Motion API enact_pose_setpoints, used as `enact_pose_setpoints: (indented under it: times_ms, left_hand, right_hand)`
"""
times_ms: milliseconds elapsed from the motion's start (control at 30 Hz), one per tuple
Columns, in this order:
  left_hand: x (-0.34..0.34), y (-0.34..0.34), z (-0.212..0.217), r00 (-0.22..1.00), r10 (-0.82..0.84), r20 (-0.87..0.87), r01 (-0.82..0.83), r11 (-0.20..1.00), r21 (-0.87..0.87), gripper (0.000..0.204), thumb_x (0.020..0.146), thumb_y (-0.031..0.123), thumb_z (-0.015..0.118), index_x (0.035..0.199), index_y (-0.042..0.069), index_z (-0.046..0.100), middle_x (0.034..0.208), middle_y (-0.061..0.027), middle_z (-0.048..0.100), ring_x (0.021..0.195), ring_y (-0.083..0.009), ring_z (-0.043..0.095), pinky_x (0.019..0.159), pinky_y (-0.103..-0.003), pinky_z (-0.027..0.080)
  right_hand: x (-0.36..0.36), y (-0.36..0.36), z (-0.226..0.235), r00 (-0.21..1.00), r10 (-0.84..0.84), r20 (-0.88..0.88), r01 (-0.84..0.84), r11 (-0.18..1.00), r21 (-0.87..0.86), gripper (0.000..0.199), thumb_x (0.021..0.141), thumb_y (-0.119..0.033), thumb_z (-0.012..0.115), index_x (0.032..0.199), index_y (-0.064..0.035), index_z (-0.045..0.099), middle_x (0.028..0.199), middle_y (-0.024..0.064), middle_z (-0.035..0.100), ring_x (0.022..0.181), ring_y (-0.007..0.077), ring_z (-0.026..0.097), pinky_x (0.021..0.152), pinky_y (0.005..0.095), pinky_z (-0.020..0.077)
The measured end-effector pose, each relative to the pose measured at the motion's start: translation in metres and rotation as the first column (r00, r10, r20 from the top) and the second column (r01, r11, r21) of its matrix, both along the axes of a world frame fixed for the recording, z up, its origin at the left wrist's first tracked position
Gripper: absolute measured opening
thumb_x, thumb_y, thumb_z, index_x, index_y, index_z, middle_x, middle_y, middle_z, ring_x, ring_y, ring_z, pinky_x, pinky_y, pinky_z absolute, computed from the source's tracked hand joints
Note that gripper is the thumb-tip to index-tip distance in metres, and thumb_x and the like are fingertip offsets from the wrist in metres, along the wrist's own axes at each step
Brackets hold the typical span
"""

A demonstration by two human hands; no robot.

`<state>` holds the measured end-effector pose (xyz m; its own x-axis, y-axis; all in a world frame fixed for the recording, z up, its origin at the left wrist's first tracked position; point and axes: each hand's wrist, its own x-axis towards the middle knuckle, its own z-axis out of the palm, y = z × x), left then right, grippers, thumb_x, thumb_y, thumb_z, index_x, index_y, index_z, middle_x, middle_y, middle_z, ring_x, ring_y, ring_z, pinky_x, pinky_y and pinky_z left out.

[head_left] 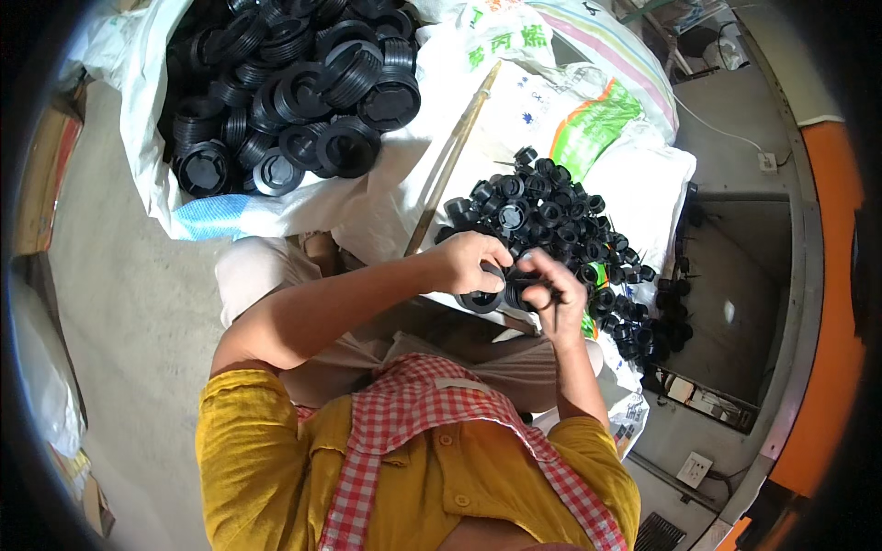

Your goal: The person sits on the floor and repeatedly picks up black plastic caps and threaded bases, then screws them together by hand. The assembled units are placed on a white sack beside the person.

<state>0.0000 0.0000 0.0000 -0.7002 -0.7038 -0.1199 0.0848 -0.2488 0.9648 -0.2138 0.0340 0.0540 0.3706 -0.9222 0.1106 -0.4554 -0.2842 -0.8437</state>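
Over the near edge of the heap, my left hand (470, 263) pinches a round black plastic cap (481, 301) with thumb and fingers. Close beside it, my right hand (557, 292) has its fingers curled at a black threaded plastic cap (518, 294); it is slightly blurred, and its fingers partly hide the piece. Just beyond both hands lies a heap of small black threaded caps (551, 213) on white printed sacking (441, 170). Larger black threaded caps (299, 92) fill an open white woven sack (147, 119) at the far left.
A thin wooden stick (457, 151) lies slantwise on the sacking between sack and heap. At right stand a grey metal frame (804, 303) and an orange panel (831, 275). A socket (695, 469) is at lower right. Loose caps (675, 308) spill over the right edge.
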Motion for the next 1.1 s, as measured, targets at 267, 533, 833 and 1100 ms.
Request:
enact_pose_setpoints:
  times_ms: [267, 533, 833, 1100]
  left_hand:
    - [-0.002, 0.029, -0.003, 0.989, 0.002, -0.147, 0.051, 0.933, 0.355, 0.062, 0.072, 0.003, 0.070, 0.129, -0.001, 0.045, 0.112, -0.0137, 0.059, 0.104, -0.0211, 0.058, 0.092, -0.033, 0.044]
    - [0.013, 0.020, 0.019, 0.996, 0.054, 0.076, 0.062, 0.235, -0.970, 0.014, 0.073, 0.011, 0.063, 0.084, 0.005, 0.057, 0.091, -0.0117, 0.061, 0.084, -0.0262, 0.062, 0.070, -0.034, 0.052]
    - [0.016, 0.021, 0.042, 0.934, 0.294, -0.201, -0.338, 0.910, -0.242, 0.041, 0.073, 0.005, 0.062, 0.114, 0.002, 0.059, 0.107, -0.0140, 0.063, 0.097, -0.0255, 0.062, 0.084, -0.035, 0.049]
    - [-0.012, 0.036, -0.006, 0.964, 0.264, -0.015, -0.255, 0.944, 0.210, 0.041, 0.078, 0.005, 0.063, 0.118, 0.000, 0.053, 0.106, -0.0068, 0.059, 0.100, -0.0156, 0.056, 0.090, -0.033, 0.045]
  right_hand:
    - [0.009, 0.014, 0.028, 0.906, 0.225, -0.358, -0.311, 0.928, -0.203, 0.029, 0.061, 0.002, 0.071, 0.088, -0.0060, 0.062, 0.082, 0.0086, 0.067, 0.072, 0.0249, 0.067, 0.063, 0.0320, 0.0539]
    - [0.012, 0.041, 0.015, 0.992, -0.103, 0.079, 0.007, 0.651, 0.759, 0.019, 0.078, -0.013, 0.075, 0.085, -0.0009, 0.061, 0.078, 0.0055, 0.067, 0.071, 0.0143, 0.063, 0.067, 0.0266, 0.0494]
    - [-0.023, 0.060, -0.008, 0.543, -0.434, 0.719, -0.463, 0.559, 0.688, 0.030, 0.082, -0.034, 0.070, 0.082, -0.0086, 0.053, 0.074, 0.0059, 0.056, 0.072, 0.0190, 0.055, 0.072, 0.0286, 0.0446]
    - [0.039, 0.004, -0.061, 0.769, -0.485, 0.416, 0.421, 0.874, 0.243, 0.014, 0.084, 0.003, 0.062, 0.094, -0.0034, 0.054, 0.094, 0.0102, 0.064, 0.084, 0.0148, 0.060, 0.081, 0.0267, 0.0478]
